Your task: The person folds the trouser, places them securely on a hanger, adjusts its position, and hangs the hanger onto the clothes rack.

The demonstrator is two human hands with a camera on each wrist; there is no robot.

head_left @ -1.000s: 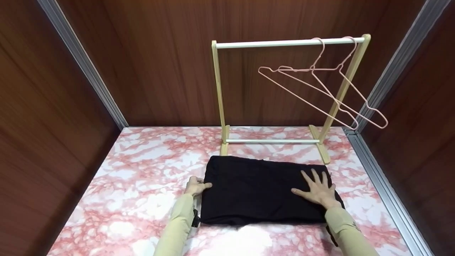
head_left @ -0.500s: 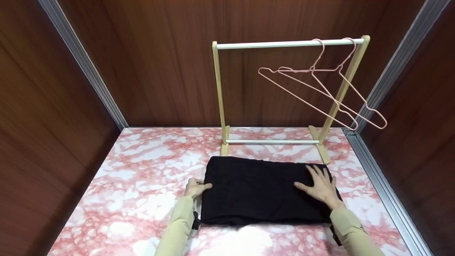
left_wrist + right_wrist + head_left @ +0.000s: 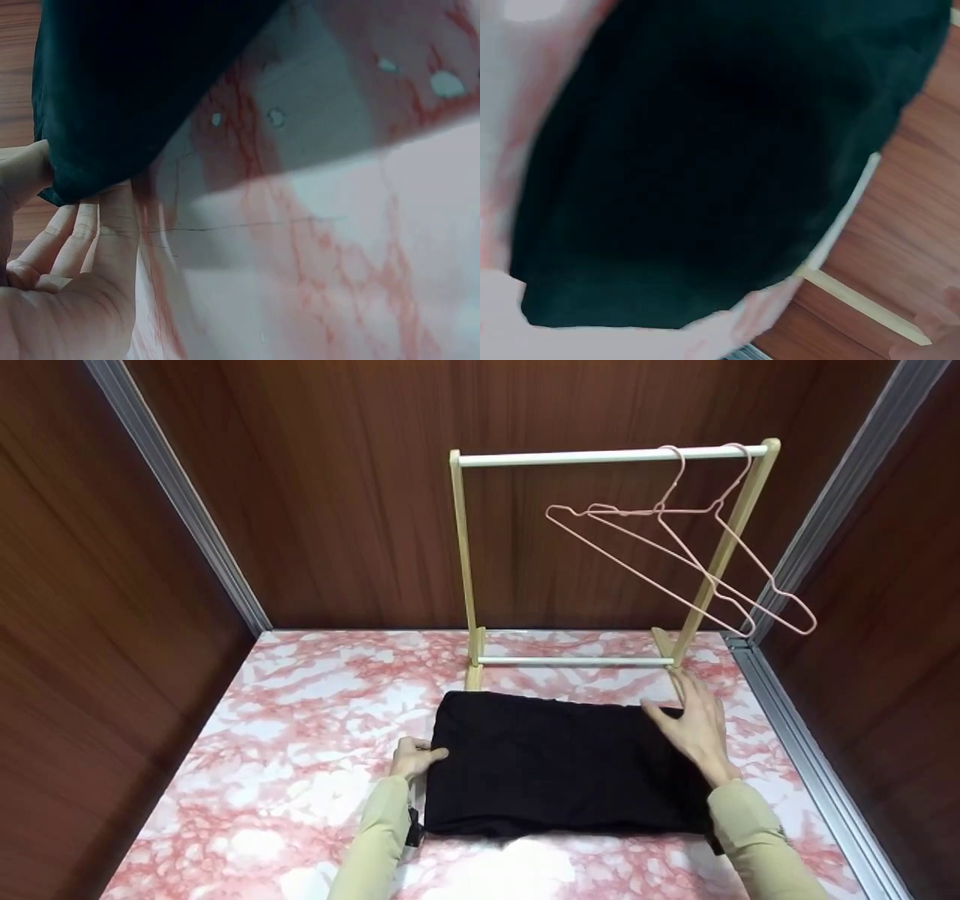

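Observation:
A folded black cloth (image 3: 555, 765) lies as a long rectangle on the table, its kind of garment not shown. My left hand (image 3: 414, 757) pinches its left edge, thumb on top and fingers under it. In the left wrist view the cloth's corner (image 3: 97, 135) sits between the thumb and fingers of my left hand (image 3: 82, 277). My right hand (image 3: 696, 727) is at the cloth's far right corner, fingers relaxed and reaching past its far edge, thumb apart from them. Only fingertips of that right hand (image 3: 934, 330) show in the right wrist view, apart from the cloth (image 3: 697, 172).
Behind the cloth stands a wooden rack (image 3: 463, 547) with a white top bar (image 3: 555, 458). Two pink hangers (image 3: 679, 547) hang at its right end. Brown wood panels (image 3: 360, 495) and metal rails (image 3: 832, 502) enclose the red-and-white patterned table (image 3: 300, 735).
My right hand has slid from the cloth's right part away toward its far right corner, and its fingers have come closer together. The left hand keeps its pinch, and the cloth stays in place.

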